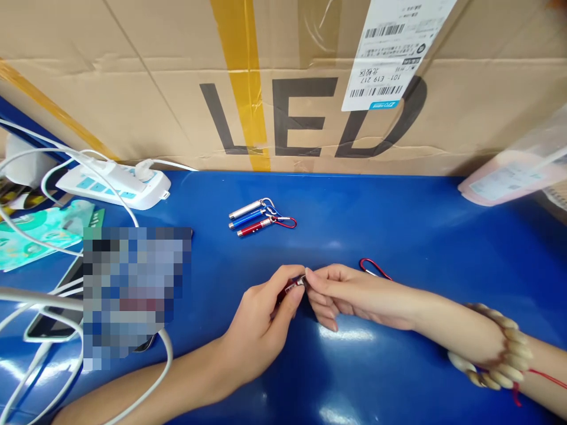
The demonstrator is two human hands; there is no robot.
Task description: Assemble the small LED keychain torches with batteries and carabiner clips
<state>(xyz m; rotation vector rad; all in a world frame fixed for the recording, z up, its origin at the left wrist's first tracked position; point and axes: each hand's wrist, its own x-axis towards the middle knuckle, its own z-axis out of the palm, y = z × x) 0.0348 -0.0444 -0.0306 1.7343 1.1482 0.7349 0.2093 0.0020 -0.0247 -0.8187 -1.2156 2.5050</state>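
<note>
My left hand [266, 319] is closed around a small red penlight [293, 287], most of it hidden by the fingers. At its right end, the thumb and forefinger of my right hand [343, 295] pinch together on the penlight's tip. A red carabiner clip [372, 268] lies on the table just behind my right hand, partly covered by it. Farther back, three penlights with clips lie side by side: a silver one [245, 210], a blue one [248, 219] and a red one [253, 227].
A large cardboard box [168, 112] stands along the back of the blue table [398, 230]. At left are a white power strip [110, 186], loose white cables, a green packet [48, 230] and a blurred-out device [137, 289]. A pinkish container [500, 177] stands at right.
</note>
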